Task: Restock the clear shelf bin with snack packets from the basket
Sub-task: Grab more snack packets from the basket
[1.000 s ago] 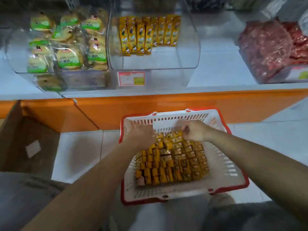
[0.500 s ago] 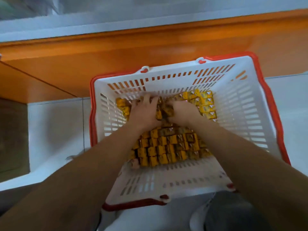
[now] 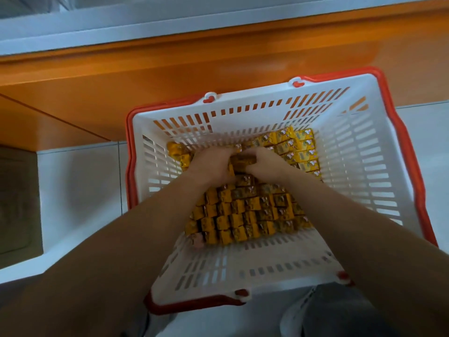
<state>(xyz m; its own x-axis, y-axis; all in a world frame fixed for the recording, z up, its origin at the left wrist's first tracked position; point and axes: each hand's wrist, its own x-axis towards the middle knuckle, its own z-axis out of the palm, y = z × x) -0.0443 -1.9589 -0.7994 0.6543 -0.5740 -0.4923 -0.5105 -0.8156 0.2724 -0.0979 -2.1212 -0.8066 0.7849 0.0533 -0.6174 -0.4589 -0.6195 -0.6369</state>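
Left grip (image 3: 211, 164), right grip (image 3: 265, 167) now curled round packet bundle (image 3: 243, 160); earlier fingers lay flatter.

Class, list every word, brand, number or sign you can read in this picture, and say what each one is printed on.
No text here can be read.
Yellow snack packets: printed designs, too small and blurred to read.
White basket: no lettering shows.
Orange shelf front: no label shows.
The left hand and right hand grip some packets, hiding their fronts.
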